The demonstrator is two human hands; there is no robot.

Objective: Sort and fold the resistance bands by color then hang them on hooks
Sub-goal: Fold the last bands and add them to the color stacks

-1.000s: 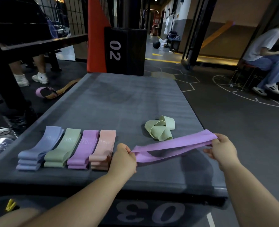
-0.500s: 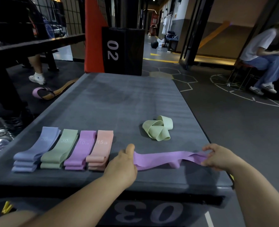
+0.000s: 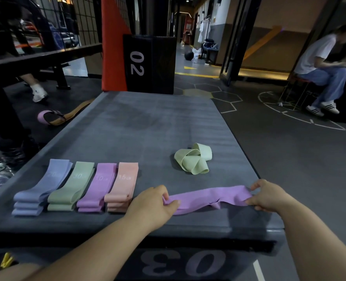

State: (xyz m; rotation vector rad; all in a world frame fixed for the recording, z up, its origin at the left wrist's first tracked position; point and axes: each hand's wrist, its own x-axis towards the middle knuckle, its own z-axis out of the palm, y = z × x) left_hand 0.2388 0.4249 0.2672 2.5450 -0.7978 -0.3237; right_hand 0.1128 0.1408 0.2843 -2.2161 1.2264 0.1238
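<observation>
Purple band [image 3: 206, 196]: lies slack and a little twisted along the near edge of the box [image 3: 147, 126], stretched crosswise, sagging onto the top at its middle. My left hand [image 3: 153, 205] pinches its left end between thumb and curled fingers. My right hand [image 3: 267, 195] pinches the right end between thumb and fingertips. It is not yet folded.

Done so far, on the box's near left: four folded piles in a row, touching side by side. They are the blue pile [image 3: 40, 187], green pile [image 3: 72, 185], purple pile [image 3: 97, 187] and pink pile [image 3: 121, 185], with weight marks printed on top.

Left on the box: the band in hand, which I judge belongs on the purple pile, and one green band [image 3: 192, 159], knotted loosely, right of the box's middle.

Off the box's left side, on the floor: a strap [image 3: 52, 117] with a purple end; I cannot tell whether it counts.

No hooks in view. Hanging not begun. Estimate: sorting nearly finished, the second half untouched.
</observation>
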